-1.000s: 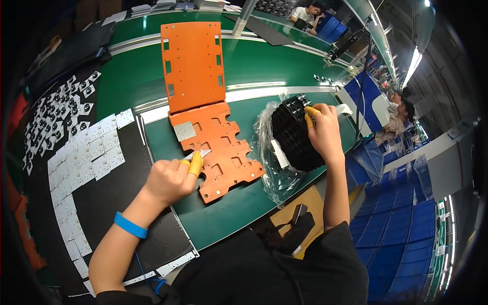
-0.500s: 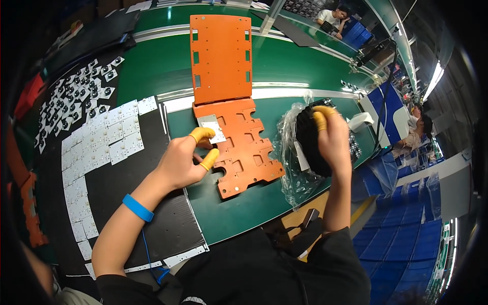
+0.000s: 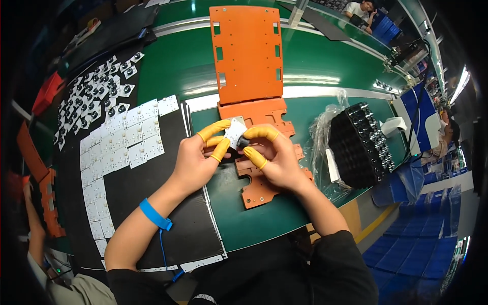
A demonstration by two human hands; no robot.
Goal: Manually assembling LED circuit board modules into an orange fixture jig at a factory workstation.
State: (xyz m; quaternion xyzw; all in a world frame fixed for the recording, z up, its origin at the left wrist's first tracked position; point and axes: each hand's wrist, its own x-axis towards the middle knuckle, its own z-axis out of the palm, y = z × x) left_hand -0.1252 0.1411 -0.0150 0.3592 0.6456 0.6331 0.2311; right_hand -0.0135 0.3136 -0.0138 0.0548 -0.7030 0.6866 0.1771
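My left hand (image 3: 195, 161) wears yellow finger cots and a blue wrist strap. Its thumb and fingers pinch a small white circuit board (image 3: 234, 130) by the left edge. A small black lens part (image 3: 244, 142) is pinched in my right hand (image 3: 282, 161), also in yellow cots, against the board's lower right corner; whether it is seated there is hidden by my fingers. Both hands hover over an orange fixture (image 3: 256, 190), whose lower plate has cutouts. The fixture's lid (image 3: 246, 56) stands opened away from me.
White boards (image 3: 104, 147) lie in rows on a black mat (image 3: 147, 198) at left, with boards carrying black lenses (image 3: 94, 94) beyond. At right, a black tray of lens parts (image 3: 358, 145) sits by clear plastic wrap (image 3: 320, 147). Another person's arm (image 3: 35, 223) shows at far left.
My right hand came from the black tray to the middle with a black lens part. My left hand lifted the white board off the fixture, and the two now meet.
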